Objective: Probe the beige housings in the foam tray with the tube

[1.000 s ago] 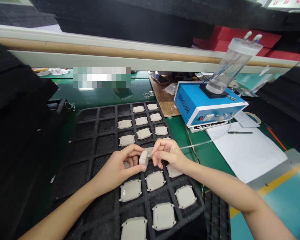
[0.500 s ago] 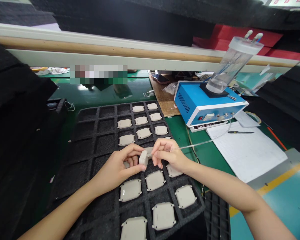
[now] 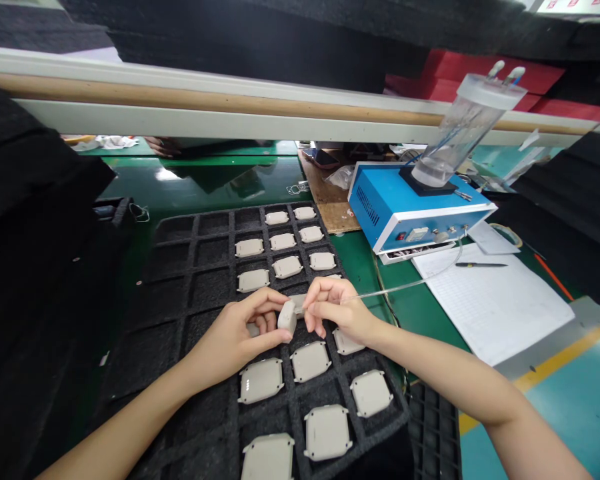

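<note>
My left hand point(image 3: 235, 337) pinches a beige watch case point(image 3: 287, 318) by its edges, thumb below and fingers above, so the case stands on edge over the tray. Close against its right side, my right hand point(image 3: 337, 310) has thumb and fingertips closed on the end of a thin clear tube point(image 3: 405, 288). The very tip by the case is too small to make out. Beneath both hands lies a black foam tray point(image 3: 207, 283) with square pockets. Several like cases, such as one watch case point(image 3: 311, 361), lie flat in its pockets.
A blue box machine point(image 3: 420, 213) with a clear cylinder point(image 3: 460, 130) on top feeds the tube. Papers point(image 3: 500, 300) with a pen point(image 3: 481, 265) lie at right. A shelf beam point(image 3: 280, 113) crosses above; black foam stacks point(image 3: 30, 267) stand at left. Another person's hand point(image 3: 163, 146) shows far back.
</note>
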{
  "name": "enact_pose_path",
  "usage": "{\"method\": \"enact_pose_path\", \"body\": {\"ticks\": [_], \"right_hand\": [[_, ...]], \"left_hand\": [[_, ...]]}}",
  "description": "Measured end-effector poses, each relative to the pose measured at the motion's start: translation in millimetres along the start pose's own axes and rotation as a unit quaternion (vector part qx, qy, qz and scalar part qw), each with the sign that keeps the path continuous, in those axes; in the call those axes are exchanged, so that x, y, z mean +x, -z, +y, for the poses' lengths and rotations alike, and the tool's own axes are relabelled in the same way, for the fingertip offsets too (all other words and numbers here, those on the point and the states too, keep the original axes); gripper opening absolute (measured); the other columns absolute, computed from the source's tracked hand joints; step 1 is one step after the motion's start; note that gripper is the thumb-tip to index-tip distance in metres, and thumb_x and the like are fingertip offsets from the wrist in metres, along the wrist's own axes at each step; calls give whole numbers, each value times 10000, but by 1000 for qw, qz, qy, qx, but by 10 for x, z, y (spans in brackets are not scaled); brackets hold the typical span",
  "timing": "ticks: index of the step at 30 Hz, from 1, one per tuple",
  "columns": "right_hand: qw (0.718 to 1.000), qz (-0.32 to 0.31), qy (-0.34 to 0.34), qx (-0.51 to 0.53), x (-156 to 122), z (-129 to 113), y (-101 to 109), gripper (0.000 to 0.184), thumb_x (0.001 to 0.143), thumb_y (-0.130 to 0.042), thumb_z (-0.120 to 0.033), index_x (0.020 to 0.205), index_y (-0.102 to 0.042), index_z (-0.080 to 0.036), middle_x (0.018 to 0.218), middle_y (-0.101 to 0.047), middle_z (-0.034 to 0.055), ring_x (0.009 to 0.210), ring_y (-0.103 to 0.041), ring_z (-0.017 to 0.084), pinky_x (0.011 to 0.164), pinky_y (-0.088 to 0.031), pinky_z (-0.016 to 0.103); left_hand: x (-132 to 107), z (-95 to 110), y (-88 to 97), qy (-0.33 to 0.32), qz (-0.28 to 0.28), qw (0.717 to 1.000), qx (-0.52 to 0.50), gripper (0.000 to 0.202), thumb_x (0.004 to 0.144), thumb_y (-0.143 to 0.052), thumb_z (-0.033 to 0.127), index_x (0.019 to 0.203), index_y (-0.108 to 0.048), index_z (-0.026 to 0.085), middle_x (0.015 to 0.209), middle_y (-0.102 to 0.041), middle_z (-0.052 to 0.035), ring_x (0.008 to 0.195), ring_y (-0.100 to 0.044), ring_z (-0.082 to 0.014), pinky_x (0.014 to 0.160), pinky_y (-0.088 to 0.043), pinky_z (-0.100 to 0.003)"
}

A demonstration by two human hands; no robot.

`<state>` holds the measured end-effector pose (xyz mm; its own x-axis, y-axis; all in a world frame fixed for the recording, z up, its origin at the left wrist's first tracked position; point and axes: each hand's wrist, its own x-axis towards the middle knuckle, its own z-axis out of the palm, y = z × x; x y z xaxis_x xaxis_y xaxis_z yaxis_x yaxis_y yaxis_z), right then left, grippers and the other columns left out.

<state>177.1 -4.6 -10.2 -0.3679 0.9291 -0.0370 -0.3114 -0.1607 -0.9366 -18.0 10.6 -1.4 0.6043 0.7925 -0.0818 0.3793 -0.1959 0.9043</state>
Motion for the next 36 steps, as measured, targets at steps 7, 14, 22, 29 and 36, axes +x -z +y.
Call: {"method": "enact_pose_path", "body": {"ticks": [7,14,22,29,36], "right_hand": [[1000,-1,4,6,3,11,2,63,645,-606,-160,674,-555,-137,486,-622,-24,329,-487,62,346,-378,160],[1000,5,3,2,-5,3,-8,50,643,-590,-150,673,-553,-137,489,-622,-22,330,-488,64,350,-386,165],[999,22,21,-21,-37,5,-26,56,657,-601,-142,669,-546,-141,502,-626,-19,340,-493,65,359,-396,171],[999,21,28,-28,-45,4,-20,55,672,-597,-126,675,-543,-136,521,-636,-11,348,-510,71,367,-413,178],[999,22,25,-37,-45,-2,-22,62,681,-598,-123,672,-539,-138,524,-636,-11,355,-520,74,365,-426,178]], "left_hand": [[-11,-4,-3,5,-4,1000,-4,336,764,-652,365,1024,-539,183,866,-659,-23,631,-513,-119,582,-419,-233],[4,-6,3,-1,-1,1000,-5,330,769,-651,360,1025,-541,183,855,-663,-15,621,-504,-113,581,-415,-228],[-16,-4,-14,-9,15,999,-27,339,743,-684,349,993,-573,150,831,-646,-26,690,-579,-132,641,-458,-240],[1,-24,-13,-18,18,999,-29,352,731,-701,352,990,-579,147,749,-614,-5,636,-554,-112,602,-441,-220],[-2,-22,-16,-6,14,999,-37,358,723,-707,353,990,-581,150,814,-653,-34,702,-600,-146,637,-455,-242]]}}
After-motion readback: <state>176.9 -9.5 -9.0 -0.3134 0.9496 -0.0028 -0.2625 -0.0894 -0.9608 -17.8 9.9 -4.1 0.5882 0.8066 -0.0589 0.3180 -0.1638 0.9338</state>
